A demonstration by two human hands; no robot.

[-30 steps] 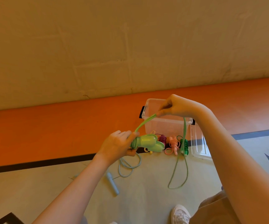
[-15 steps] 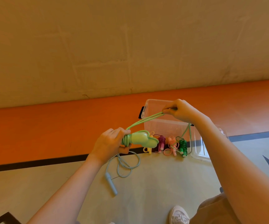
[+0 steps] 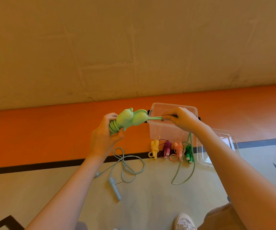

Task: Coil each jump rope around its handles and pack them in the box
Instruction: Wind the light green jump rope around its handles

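Left hand grips the green handles, hiding their wrapped ends; right hand pinches the cord before the box.

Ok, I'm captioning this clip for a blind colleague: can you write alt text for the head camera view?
A person's left hand grips two light green handles partly wound with rope, while the right hand pinches the light green rope taut beside them. Below, four coiled ropes lie before a clear box; a blue-grey rope lies loose.

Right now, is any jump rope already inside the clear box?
No, the clear box looks empty; the four coiled ropes lie on the floor in front of it.
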